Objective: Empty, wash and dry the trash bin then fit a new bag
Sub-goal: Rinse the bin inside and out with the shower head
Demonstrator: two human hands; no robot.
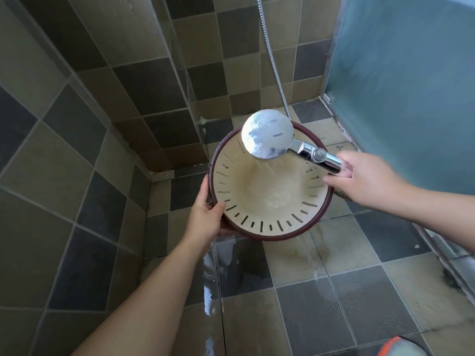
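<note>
The round plastic trash bin [270, 201] is cream inside with dark slits and a maroon rim; the tiled floor [347, 299] chequers olive and grey.

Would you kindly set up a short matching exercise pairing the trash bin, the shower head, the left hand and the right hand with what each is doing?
Things:
1. trash bin
2. shower head
3. left hand
4. right hand

States:
A. grips the chrome handle
B. sprays water downward
C. cream inside, dark red rim, slotted wall
D. holds the bin's rim

Pairs: 1-C, 2-B, 3-D, 4-A
</note>
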